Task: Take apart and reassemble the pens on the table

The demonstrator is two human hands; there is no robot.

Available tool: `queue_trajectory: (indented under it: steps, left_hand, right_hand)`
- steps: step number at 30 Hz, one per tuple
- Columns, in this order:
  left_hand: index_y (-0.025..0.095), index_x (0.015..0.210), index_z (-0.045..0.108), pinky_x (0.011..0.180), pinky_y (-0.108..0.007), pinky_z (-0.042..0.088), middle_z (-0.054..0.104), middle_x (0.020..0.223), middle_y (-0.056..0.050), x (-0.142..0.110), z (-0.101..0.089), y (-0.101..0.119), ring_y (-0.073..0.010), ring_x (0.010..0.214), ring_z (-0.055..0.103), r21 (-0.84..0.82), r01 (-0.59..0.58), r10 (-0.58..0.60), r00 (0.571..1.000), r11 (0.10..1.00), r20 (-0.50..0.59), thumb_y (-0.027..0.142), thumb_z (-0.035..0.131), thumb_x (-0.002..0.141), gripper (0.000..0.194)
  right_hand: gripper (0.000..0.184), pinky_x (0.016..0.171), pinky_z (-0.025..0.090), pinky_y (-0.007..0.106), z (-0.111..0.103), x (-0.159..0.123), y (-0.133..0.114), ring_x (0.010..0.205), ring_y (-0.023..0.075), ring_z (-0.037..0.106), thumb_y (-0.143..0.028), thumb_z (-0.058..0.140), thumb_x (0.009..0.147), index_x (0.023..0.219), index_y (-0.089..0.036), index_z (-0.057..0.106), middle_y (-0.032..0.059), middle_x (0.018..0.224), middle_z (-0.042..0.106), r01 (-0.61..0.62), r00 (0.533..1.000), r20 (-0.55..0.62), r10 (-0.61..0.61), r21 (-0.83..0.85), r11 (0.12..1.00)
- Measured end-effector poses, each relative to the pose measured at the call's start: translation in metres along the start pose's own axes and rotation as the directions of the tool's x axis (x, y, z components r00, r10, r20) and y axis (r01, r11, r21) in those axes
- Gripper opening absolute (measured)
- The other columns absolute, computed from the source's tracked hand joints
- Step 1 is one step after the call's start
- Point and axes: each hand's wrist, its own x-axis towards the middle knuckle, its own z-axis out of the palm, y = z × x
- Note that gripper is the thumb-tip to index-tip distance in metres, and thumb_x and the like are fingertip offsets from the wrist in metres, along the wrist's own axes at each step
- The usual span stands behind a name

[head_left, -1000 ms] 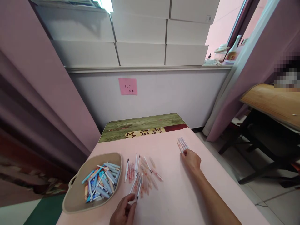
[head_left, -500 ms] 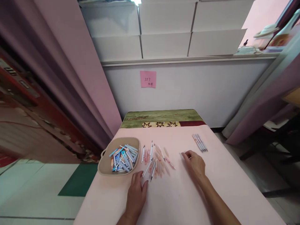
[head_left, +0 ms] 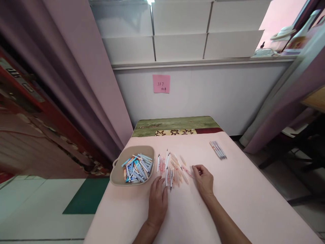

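Note:
My left hand [head_left: 157, 201] rests on the pink tabletop with thumb and fingers apart, its fingertips at the lower end of a white pen refill [head_left: 167, 176]. To its right, a loose pile of clear, pink-tinted pen barrels [head_left: 179, 174] and white refills with dark tips covers the middle. My right hand [head_left: 203, 181] is at the right side of the pile, fingers slightly curled and apart, close to the end of a pink patterned barrel [head_left: 187, 171]. No pen shows inside it. Farther right, a neat row of several pens [head_left: 218, 150] lies side by side.
A beige basket [head_left: 115, 178] filled with blue, white and orange pen parts [head_left: 137, 169] stands on the left of the table. Green patterned cloth [head_left: 175, 123] shows at the far edge, before a wall with a pink note [head_left: 161, 84]. A curtain [head_left: 101, 84] hangs at left.
My right hand has let go of the row of pens and moved left to the pile. My left hand has moved onto the table beside the refills. The view has swung left.

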Motion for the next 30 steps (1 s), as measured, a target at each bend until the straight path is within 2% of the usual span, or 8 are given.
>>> queue_trajectory:
  steps: [2, 4, 7, 10, 15, 19, 23, 30]
  left_hand:
    - [0.019, 0.13, 0.049, 0.106, -0.051, 0.035, 0.043, 0.143, -0.016, 0.011, 0.012, -0.003, -0.0291, 0.133, 0.037, 0.072, -0.069, 0.069, 0.998, 0.995, 0.001, 0.032, 0.044, 0.091, 0.041]
    - [0.017, 0.14, 0.037, 0.108, -0.053, 0.031, 0.032, 0.15, -0.017, 0.025, 0.026, -0.006, -0.03, 0.139, 0.028, 0.144, -0.064, 0.064, 0.998, 0.987, 0.004, 0.036, 0.043, 0.092, 0.052]
    - [0.013, 0.144, 0.03, 0.108, -0.054, 0.029, 0.033, 0.149, -0.022, 0.038, 0.044, -0.014, -0.0327, 0.139, 0.028, 0.243, -0.011, 0.004, 1.0, 0.97, 0.029, 0.042, 0.044, 0.09, 0.063]
    - [0.012, 0.144, 0.03, 0.11, -0.054, 0.025, 0.036, 0.147, -0.022, 0.038, 0.051, -0.021, -0.0324, 0.138, 0.03, 0.32, -0.036, 0.017, 0.998, 0.947, 0.064, 0.043, 0.047, 0.089, 0.066]
    - [0.012, 0.146, 0.027, 0.109, -0.05, 0.029, 0.039, 0.146, -0.02, 0.024, 0.028, -0.015, -0.0296, 0.138, 0.031, 0.359, -0.164, 0.161, 0.986, 0.919, 0.039, 0.041, 0.047, 0.09, 0.066]
    - [0.019, 0.148, 0.024, 0.113, -0.05, 0.022, 0.036, 0.15, -0.012, 0.014, -0.005, -0.009, -0.0268, 0.141, 0.024, 0.395, -0.37, 0.375, 0.925, 0.841, 0.068, 0.023, 0.045, 0.091, 0.06]
    - [0.02, 0.147, 0.028, 0.114, -0.053, 0.017, 0.04, 0.147, -0.013, 0.01, -0.024, -0.024, -0.0275, 0.139, 0.03, 0.511, -0.29, 0.35, 0.936, 0.809, -0.024, 0.014, 0.039, 0.091, 0.058]
    - [0.016, 0.127, 0.056, 0.101, -0.048, 0.032, 0.065, 0.116, -0.015, 0.028, -0.033, -0.057, -0.0274, 0.109, 0.058, 0.621, -0.196, 0.3, 0.952, 0.759, -0.066, 0.009, 0.036, 0.09, 0.043]
  right_hand:
    - [0.039, 0.06, 0.043, 0.026, 0.001, 0.0, 0.001, 0.058, 0.0174, 0.057, -0.055, 0.051, 0.08, 0.075, -0.019, 0.066, 0.0028, 0.065, 0.066, 0.001, 1.0, 0.002, -0.001, 0.002, 1.0]
    - [0.038, 0.061, 0.043, 0.026, 0.001, 0.001, 0.0, 0.058, 0.0173, 0.058, -0.054, 0.051, 0.08, 0.075, -0.02, 0.067, 0.0026, 0.066, 0.066, 0.014, 1.0, 0.008, -0.014, -0.002, 1.0]
    - [0.036, 0.062, 0.043, 0.026, 0.0, 0.0, -0.002, 0.059, 0.0167, 0.058, -0.052, 0.051, 0.081, 0.074, -0.02, 0.066, 0.0019, 0.066, 0.066, 0.028, 1.0, 0.012, -0.028, -0.003, 1.0]
    - [0.035, 0.061, 0.043, 0.026, -0.001, -0.001, -0.002, 0.059, 0.0169, 0.058, -0.051, 0.051, 0.08, 0.074, -0.02, 0.067, 0.0018, 0.066, 0.067, 0.025, 0.999, 0.024, -0.025, -0.005, 1.0]
    - [0.036, 0.059, 0.043, 0.026, 0.0, -0.002, -0.002, 0.06, 0.0183, 0.06, -0.052, 0.051, 0.08, 0.074, -0.02, 0.067, 0.003, 0.066, 0.068, 0.021, 0.999, 0.035, -0.02, -0.009, 1.0]
    - [0.035, 0.059, 0.043, 0.026, 0.0, -0.002, 0.0, 0.06, 0.0177, 0.06, -0.052, 0.052, 0.08, 0.075, -0.021, 0.068, 0.0017, 0.066, 0.068, 0.026, 0.999, 0.037, -0.025, -0.017, 1.0]
    - [0.036, 0.06, 0.043, 0.026, 0.0, -0.002, 0.002, 0.062, 0.0185, 0.061, -0.053, 0.051, 0.08, 0.075, -0.021, 0.068, 0.0023, 0.068, 0.069, 0.043, 0.998, 0.053, -0.041, -0.032, 0.999]
    - [0.037, 0.06, 0.042, 0.026, 0.0, -0.004, 0.003, 0.061, 0.018, 0.06, -0.052, 0.051, 0.081, 0.074, -0.021, 0.068, 0.0024, 0.066, 0.068, 0.063, 0.997, 0.046, -0.061, -0.042, 0.997]
